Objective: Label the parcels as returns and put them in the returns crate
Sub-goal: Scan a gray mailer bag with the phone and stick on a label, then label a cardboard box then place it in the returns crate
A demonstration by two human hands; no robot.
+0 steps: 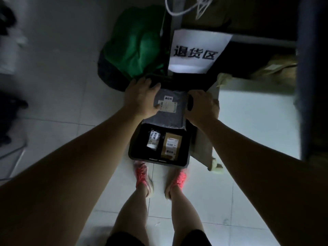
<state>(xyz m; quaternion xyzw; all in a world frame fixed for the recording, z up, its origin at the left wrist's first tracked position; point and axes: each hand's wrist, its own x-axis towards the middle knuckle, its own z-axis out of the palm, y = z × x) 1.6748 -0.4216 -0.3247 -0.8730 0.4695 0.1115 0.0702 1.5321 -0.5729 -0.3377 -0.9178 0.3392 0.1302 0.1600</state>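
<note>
A dark crate (158,161) stands on the floor in front of my feet. Over its far half I hold a grey plastic mailer (168,114) that carries a shipping label and a small return sticker. My left hand (142,98) grips the mailer's left edge with the thumb on the label. On the right edge, my right hand (201,108) holds the mailer and also a dark object in its palm. Inside the crate lie a small clear-bagged parcel (153,139) and a brown cardboard parcel (171,145), each with a return sticker.
A white sign (197,50) with black characters hangs behind the crate. A green bag (134,52) sits at the back left. A flat cardboard piece (204,150) and a white surface (257,121) lie right of the crate. Shelving stands at the right.
</note>
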